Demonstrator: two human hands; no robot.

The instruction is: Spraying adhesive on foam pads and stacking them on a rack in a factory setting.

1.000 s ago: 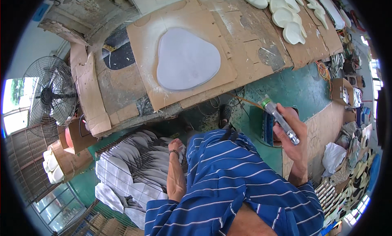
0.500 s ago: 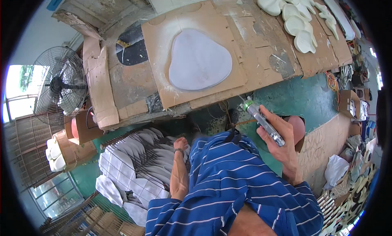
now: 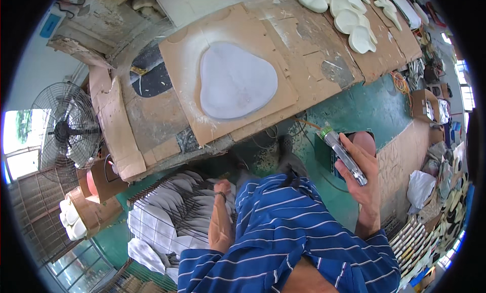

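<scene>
My right hand [image 3: 363, 174] is closed round a slim silver tool [image 3: 344, 153] with a green collar, which looks like a spray gun. It is held out over the floor, just off the front edge of the workbench. Low beside my body, my left hand [image 3: 223, 187] has its fingers curled, next to a wire rack [image 3: 167, 191] full of white pads [image 3: 152, 223]; whether anything is inside the fingers is hidden. A rounded, pale grey-white pad [image 3: 238, 80] lies flat on a cardboard sheet [image 3: 177, 60] on the bench, apart from both hands.
Several cream-coloured shaped pieces [image 3: 349, 19] lie at the bench's far right. A standing fan [image 3: 63, 131] is at the left, above a carton [image 3: 96, 209]. An orange-brown hose [image 3: 308, 124] runs near the tool. An open box [image 3: 364, 141] stands behind my right hand.
The whole view has shifted a little. My right hand, still gripping the silver tool, is slightly farther right and lower. My left hand stays beside the rack, and the pad still lies on the cardboard.
</scene>
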